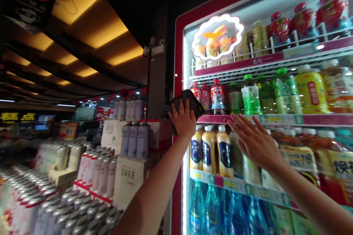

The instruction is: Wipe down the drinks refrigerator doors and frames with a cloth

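1. Your left hand [183, 120] lies against a dark cloth [190, 103] on the front of the drinks cooler [178, 55]. You cannot tell whether this grip is clamped.
2. Your right hand [256, 141] is open, its grip apart, with the fingertips [234, 118] near the shelf edge [325, 119].
3. The cloth sits just beside the bottles [205, 99] at the shelf's left end.
4. Cans [77, 220] and cartons [128, 180] stand to your left.
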`<state>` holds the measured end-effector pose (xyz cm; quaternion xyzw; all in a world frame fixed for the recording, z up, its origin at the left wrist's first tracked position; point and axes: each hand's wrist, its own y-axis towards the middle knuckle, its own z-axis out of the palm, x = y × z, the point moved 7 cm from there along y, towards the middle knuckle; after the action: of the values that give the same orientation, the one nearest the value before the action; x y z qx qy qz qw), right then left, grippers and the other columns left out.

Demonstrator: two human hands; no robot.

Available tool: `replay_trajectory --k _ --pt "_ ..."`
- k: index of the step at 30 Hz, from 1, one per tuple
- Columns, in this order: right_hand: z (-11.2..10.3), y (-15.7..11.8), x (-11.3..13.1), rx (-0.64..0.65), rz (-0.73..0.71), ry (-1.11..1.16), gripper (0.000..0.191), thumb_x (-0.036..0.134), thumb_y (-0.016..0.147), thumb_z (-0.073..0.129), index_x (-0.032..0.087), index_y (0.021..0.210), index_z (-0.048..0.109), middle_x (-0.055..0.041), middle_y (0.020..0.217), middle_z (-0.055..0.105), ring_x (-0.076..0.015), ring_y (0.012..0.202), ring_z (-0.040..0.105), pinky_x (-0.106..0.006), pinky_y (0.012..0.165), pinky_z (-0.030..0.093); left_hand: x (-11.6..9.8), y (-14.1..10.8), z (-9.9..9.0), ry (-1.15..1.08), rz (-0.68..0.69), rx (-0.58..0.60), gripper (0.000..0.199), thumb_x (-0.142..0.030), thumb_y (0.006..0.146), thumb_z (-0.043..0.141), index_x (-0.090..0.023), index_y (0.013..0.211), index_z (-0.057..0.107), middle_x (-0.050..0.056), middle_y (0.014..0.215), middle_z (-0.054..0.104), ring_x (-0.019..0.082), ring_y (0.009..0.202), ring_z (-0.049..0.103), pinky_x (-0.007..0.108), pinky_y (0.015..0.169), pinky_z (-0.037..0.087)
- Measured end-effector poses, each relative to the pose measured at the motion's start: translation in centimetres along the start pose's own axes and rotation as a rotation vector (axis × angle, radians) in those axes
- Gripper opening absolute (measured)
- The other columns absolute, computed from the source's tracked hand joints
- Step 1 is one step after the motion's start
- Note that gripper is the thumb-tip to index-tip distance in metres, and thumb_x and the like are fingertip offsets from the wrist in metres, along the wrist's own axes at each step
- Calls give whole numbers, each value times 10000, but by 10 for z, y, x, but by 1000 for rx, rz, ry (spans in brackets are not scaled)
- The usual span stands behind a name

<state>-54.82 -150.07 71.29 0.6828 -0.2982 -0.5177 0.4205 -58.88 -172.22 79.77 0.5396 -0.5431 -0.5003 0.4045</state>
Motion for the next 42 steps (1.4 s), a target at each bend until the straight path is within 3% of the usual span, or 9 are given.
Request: replay_trajectory --k 5,9,13,15,18,22,30,38,42 --pt "-4 1 3 -18 1 10 771 227 982 498 262 1635 90 -88 1650 300 -270 1508 330 -574 1240 257 -9 -38 7 -2 146 36 631 -352 981 412 -309 1596 277 -2 1686 257 353 1565 139 620 1253 169" --pt "-4 1 4 -16 -5 -11 768 191 974 500 263 1633 112 -75 1637 339 -255 1497 354 -549 1250 250 -11 15 2 -11 195 21 618 -394 982 417 -328 1586 304 -17 1687 258 341 1565 152 597 1259 165" --pt "-4 0 4 -16 -11 -40 767 164 973 496 267 1632 118 -67 1635 345 -250 1497 354 -530 1252 260 1 57 -3 -37 42 -21 599 -402 993 387 -317 1582 321 -4 1678 285 356 1546 207 623 1236 214" --pt "-4 -1 4 -13 -12 -55 766 174 976 501 267 1632 116 -69 1636 342 -257 1494 359 -538 1250 262 5 41 -2 -50 -60 -32 603 -395 996 375 -287 1586 319 27 1679 284 377 1536 225 642 1221 234" --pt "-4 -2 4 -4 -8 -68 783 183 969 521 271 1632 113 -70 1638 336 -275 1484 376 -550 1246 264 7 -19 5 -73 -171 -15 618 -392 994 373 -255 1593 309 56 1679 278 420 1525 228 684 1208 218" --pt "-3 -4 2 8 12 -49 802 182 958 527 292 1633 107 -67 1643 322 -295 1476 387 -562 1240 268 4 -80 12 -102 -129 35 643 -396 983 399 -283 1603 272 39 1693 235 417 1546 167 693 1220 173" --pt "-6 -3 4 18 19 -87 756 192 991 512 298 1634 128 -82 1610 395 -258 1482 377 -502 1263 236 7 -15 7 -72 -57 14 638 -421 980 408 -324 1597 280 5 1692 243 411 1544 175 692 1217 179" --pt "-7 -3 6 35 29 -101 704 194 1001 510 270 1624 190 -102 1599 413 -263 1487 365 -493 1262 232 17 -119 15 -77 -69 108 688 -388 960 452 -306 1608 239 26 1701 208 435 1546 144 724 1208 156" --pt "-8 -3 5 21 18 -108 714 190 998 518 264 1625 185 -104 1592 424 -263 1481 376 -494 1260 239 14 -93 15 -86 -79 92 693 -395 950 468 -312 1604 254 31 1698 222 441 1542 157 738 1199 149"
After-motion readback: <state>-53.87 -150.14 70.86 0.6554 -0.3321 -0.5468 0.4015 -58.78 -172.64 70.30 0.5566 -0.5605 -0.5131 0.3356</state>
